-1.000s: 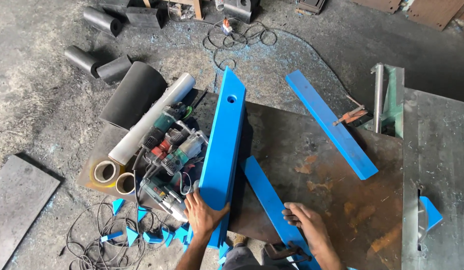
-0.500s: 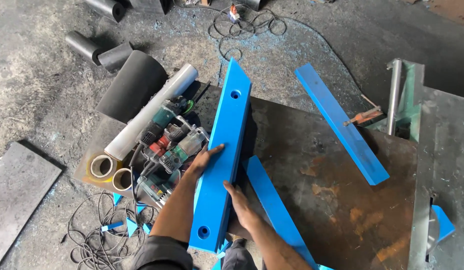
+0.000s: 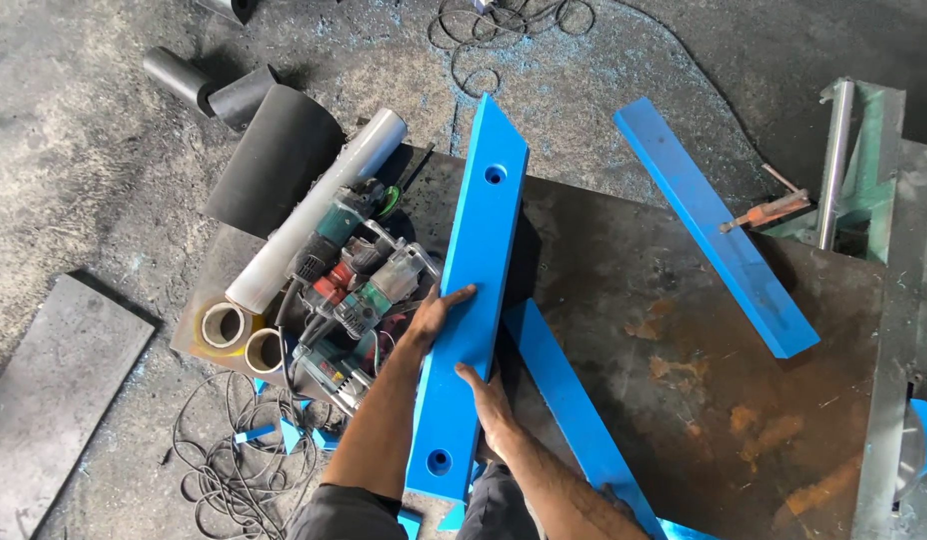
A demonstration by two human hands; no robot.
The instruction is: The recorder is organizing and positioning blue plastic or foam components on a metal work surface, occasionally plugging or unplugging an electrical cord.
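Note:
A long blue bar (image 3: pixel 471 290) with a hole near each end lies lengthways over the rusty steel table (image 3: pixel 684 330). My left hand (image 3: pixel 436 312) grips its left edge at mid-length, fingers laid across the top. Under the bar's right edge my right hand (image 3: pixel 487 402) holds it nearer to me. A second blue bar (image 3: pixel 564 410) lies on the table just right of my right arm. A third blue bar (image 3: pixel 714 225) rests slanted at the far right.
Several power tools (image 3: pixel 359 285) are piled left of the bar, beside a white tube (image 3: pixel 319 210), a black roll (image 3: pixel 274 160) and two tape rolls (image 3: pixel 242 338). Tangled cable (image 3: pixel 234 450) lies on the floor. A green metal stand (image 3: pixel 854 170) is at the right.
Both hands have moved up from the bar's near end to its middle. The bar has shifted a little, and the view has drawn closer to it.

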